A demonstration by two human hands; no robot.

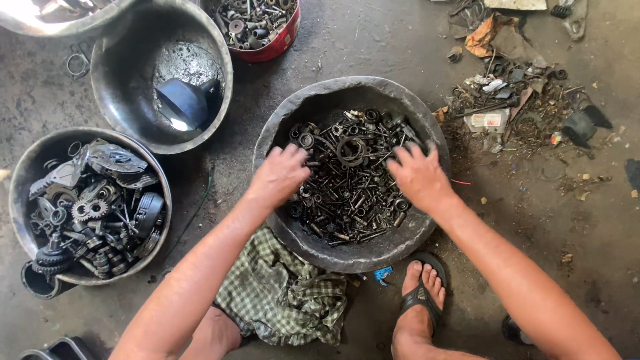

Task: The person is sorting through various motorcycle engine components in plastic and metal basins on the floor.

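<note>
A dented grey metal basin (333, 90) on the floor in front of me holds a heap of greasy small parts (350, 180): several bolts, nuts, washers and bearings. My left hand (280, 175) rests palm down on the left side of the heap, fingers spread into the parts. My right hand (419, 177) lies on the right side, fingers splayed over the pieces near the rim. I cannot tell whether either hand grips a piece. My foot in a black sandal (421, 293) stands just below the basin.
A basin of gears and clutch parts (93, 207) sits at the left. Behind it a larger bowl (120, 73) holds a dark blue funnel-like piece (187, 101). A red tub of bolts (263, 30) stands at the top. Checked cloth (283, 297) lies near my knee; scrap litter (513, 100) at the right.
</note>
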